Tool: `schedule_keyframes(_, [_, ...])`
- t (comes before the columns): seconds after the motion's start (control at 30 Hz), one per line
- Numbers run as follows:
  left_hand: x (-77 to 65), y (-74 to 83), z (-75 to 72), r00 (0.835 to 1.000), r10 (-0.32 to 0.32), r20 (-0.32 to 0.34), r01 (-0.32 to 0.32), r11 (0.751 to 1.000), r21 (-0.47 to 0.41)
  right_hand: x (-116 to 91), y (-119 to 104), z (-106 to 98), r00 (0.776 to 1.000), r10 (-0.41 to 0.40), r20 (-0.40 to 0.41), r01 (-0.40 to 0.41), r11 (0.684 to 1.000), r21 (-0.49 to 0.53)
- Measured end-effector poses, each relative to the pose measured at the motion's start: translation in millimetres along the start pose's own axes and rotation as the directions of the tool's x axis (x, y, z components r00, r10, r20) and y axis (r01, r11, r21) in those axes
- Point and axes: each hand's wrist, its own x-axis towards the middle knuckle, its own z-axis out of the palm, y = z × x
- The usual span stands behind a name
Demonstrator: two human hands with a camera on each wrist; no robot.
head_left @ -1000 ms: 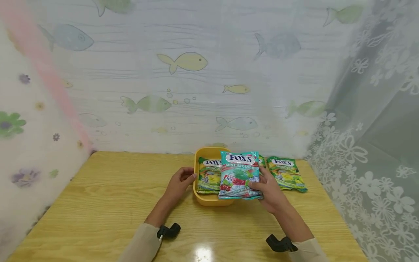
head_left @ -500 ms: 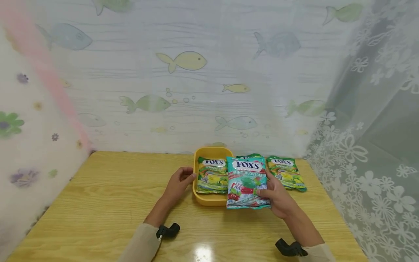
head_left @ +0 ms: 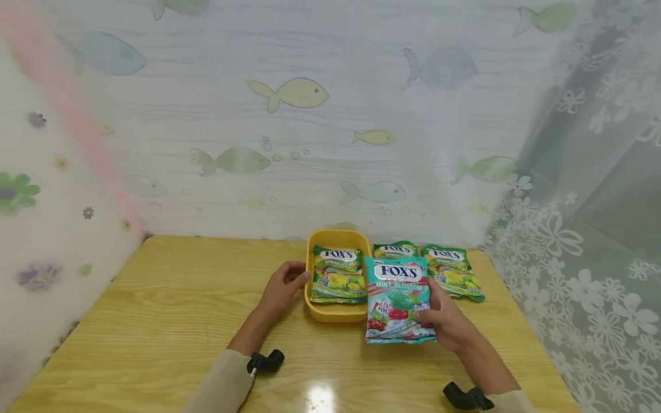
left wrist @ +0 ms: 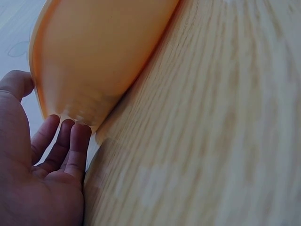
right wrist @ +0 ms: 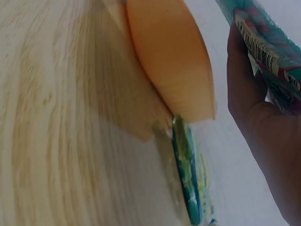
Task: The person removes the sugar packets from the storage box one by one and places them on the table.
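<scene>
In the head view, my right hand (head_left: pixel 451 316) holds a teal candy bag (head_left: pixel 397 301) labelled Fox's Mint Blossom by its right edge, thumb on the front. The bag is raised above the table, just right of a yellow plastic tub (head_left: pixel 335 316). Inside the tub lies a green Fox's Spring Tea candy bag (head_left: pixel 338 278). My left hand (head_left: pixel 283 289) touches the tub's left side from outside. The left wrist view shows its fingertips (left wrist: pixel 81 132) against the outer wall and the thumb at the rim. Under the teal bag, the right fingers are partly hidden.
Two more green candy bags lie right of the tub: one (head_left: pixel 395 250) partly covered by the teal bag, the other (head_left: pixel 450 272) fully visible. A wooden table (head_left: pixel 181 298) extends left and forward. Behind it hangs a fish-print curtain (head_left: pixel 310 143).
My right hand has brought the teal bag from over the tub's right part toward me and to the right, uncovering the bag in the tub. The left hand has stayed in place.
</scene>
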Motion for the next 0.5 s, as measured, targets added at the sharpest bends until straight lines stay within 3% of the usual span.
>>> schedule_keyframes(0.5, [-0.4, 0.8, 1.9, 1.0, -0.012, -0.009, 0.012, 1.0, 0.002, -25.6, 8.3, -19.3, 0.999, 0.049, 0.019, -0.05, 0.998, 0.035])
